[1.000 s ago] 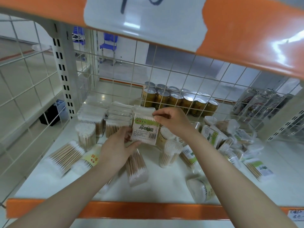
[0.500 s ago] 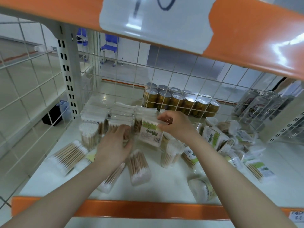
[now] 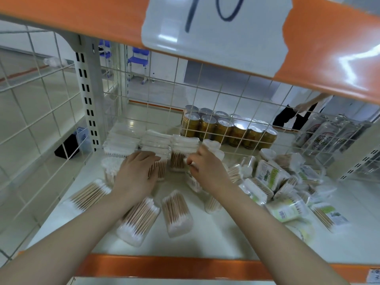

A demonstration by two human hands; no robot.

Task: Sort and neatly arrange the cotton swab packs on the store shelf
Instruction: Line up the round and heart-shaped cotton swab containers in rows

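— Where do we have the cotton swab packs?

— Our neat rows of clear plastic packs of wooden-stick cotton swabs [image 3: 156, 145] stand at the back left of the white store shelf [image 3: 216, 233], against the white wire mesh back panel [image 3: 205, 95]. Our left hand [image 3: 134, 175] lies flat on the front of the middle row, fingers [image 3: 148, 156] straight and holding nothing. Our right hand [image 3: 207, 169] is at the right end of the rows with its fingers curled; a pack seems to sit under it, but we cannot tell whether it is gripped.

— And the unsorted ones?

— Three clear packs lying flat [image 3: 176, 212] sit in front of our wrists, one more near the left mesh. A loose heap of packs with green-and-white labels [image 3: 283, 182] is piled to the right. The label print is too small for us to read.

— Any writing we can read?

— A white sheet taped to the orange upper shelf edge [image 3: 216, 29] bears a handwritten "10" in dark ink. Behind the mesh stand gold drink cans [image 3: 226, 128] and silver cans with red-and-black labels [image 3: 324, 134]; their brand is not legible to us.

— Room to move?

— Bare shelf shows between the flat packs and the orange front lip [image 3: 174, 266], and at the far right beyond the heap. The left wire mesh side [image 3: 41, 120] closes that edge.
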